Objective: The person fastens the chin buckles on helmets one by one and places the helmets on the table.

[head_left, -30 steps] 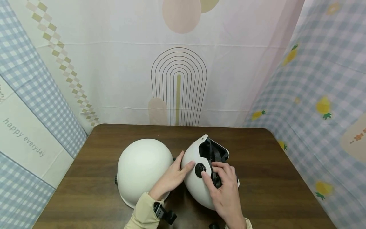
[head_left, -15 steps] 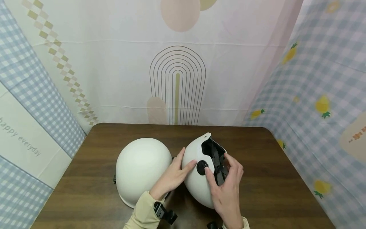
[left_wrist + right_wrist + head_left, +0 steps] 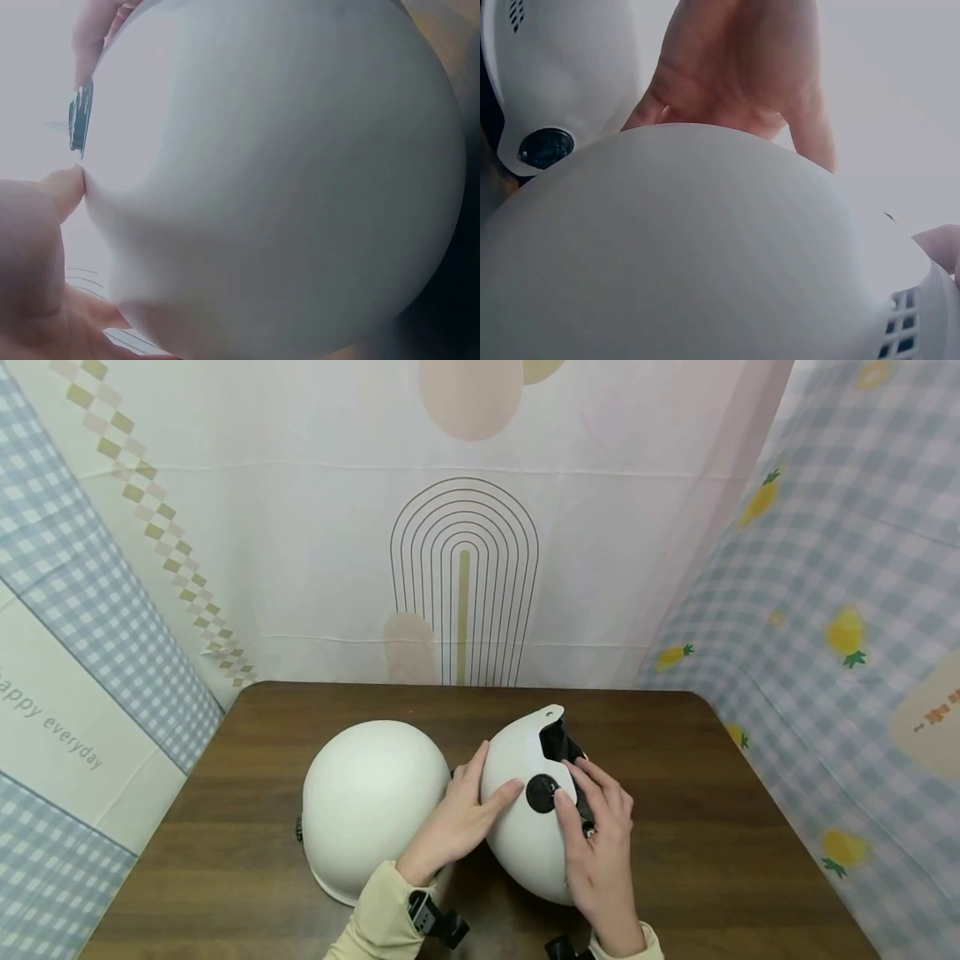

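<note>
A white helmet lies tipped on its side, its dark inner opening turned to the right. My left hand grips its left side, thumb on the upper shell and fingers round the far side. On the shell sits a round black knob. My right hand holds the helmet by its rim, thumb at the knob's edge and fingers over the opening. In the left wrist view the shell fills most of the picture. The right wrist view shows my left hand behind the shell.
A second white helmet stands dome up on the left, close beside the first, with black knobs at its sides. Both are on a brown wooden table. A printed white curtain hangs behind; checked blue cloth hangs at right.
The tipped helmet has turned a little, its knob shifting right and its opening facing further away. My right fingers went from inside the opening to its far edge, then back over the nearer rim.
</note>
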